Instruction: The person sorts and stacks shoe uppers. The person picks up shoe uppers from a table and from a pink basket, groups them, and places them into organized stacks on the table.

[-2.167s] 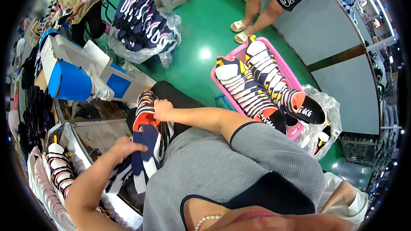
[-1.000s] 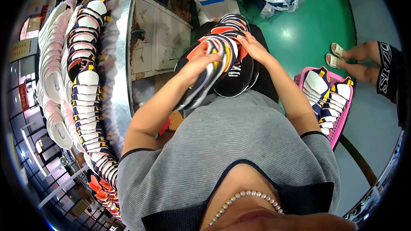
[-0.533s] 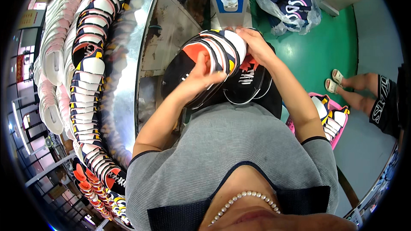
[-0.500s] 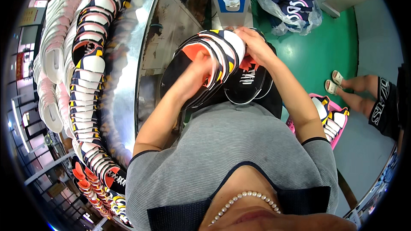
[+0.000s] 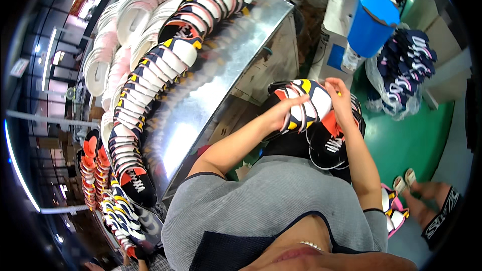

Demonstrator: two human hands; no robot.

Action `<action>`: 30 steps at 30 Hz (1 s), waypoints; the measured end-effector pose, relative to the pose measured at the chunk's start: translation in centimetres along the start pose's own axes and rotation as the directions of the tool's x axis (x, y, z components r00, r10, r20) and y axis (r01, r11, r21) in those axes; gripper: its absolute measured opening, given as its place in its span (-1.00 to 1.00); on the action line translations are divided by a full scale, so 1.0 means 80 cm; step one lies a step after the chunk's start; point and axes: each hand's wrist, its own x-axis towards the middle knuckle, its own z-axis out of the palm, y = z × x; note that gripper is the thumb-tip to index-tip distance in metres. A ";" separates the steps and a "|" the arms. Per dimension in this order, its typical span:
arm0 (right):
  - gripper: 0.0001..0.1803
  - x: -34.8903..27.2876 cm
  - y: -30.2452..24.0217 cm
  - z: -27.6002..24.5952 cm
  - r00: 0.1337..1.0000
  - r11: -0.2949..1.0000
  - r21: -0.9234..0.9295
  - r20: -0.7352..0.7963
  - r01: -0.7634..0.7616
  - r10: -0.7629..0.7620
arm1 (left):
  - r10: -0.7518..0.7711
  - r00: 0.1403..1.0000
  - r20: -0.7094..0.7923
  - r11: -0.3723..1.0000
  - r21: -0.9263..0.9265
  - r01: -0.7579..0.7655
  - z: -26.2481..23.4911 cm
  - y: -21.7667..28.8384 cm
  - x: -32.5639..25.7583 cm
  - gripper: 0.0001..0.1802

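Observation:
Over my lap lies a short nested stack of shoe uppers point(image 5: 318, 101) in white, navy, yellow and orange. My left hand point(image 5: 285, 114) grips its left side, thumb laid over the top and the other fingers hidden beneath. At the stack's far right end, my right hand point(image 5: 340, 99) is closed, fingertips pinching the edge of the white-ended upper. Just below my right hand sits a black shoe upper point(image 5: 327, 146) with white lacing and an orange lining, close to my right forearm.
On my left, a shiny metal table point(image 5: 211, 78) carries a long curved row of nested uppers point(image 5: 145, 84) and piles of white uppers point(image 5: 134, 17). A machine with a blue cover point(image 5: 372, 22) stands ahead. Bagged navy pieces point(image 5: 404, 73) lie right, near another person's legs point(image 5: 422, 195).
My view has swung left, so everything sits further right in it. My left hand has come out of the orange-lined opening and now clasps the stack from outside.

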 end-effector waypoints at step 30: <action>-0.77 0.066 -0.018 -0.077 0.979 0.999 -0.030 -0.202 -0.009 0.003 | 0.336 0.941 -0.043 0.828 0.490 -0.273 0.076 0.042 0.166 -0.55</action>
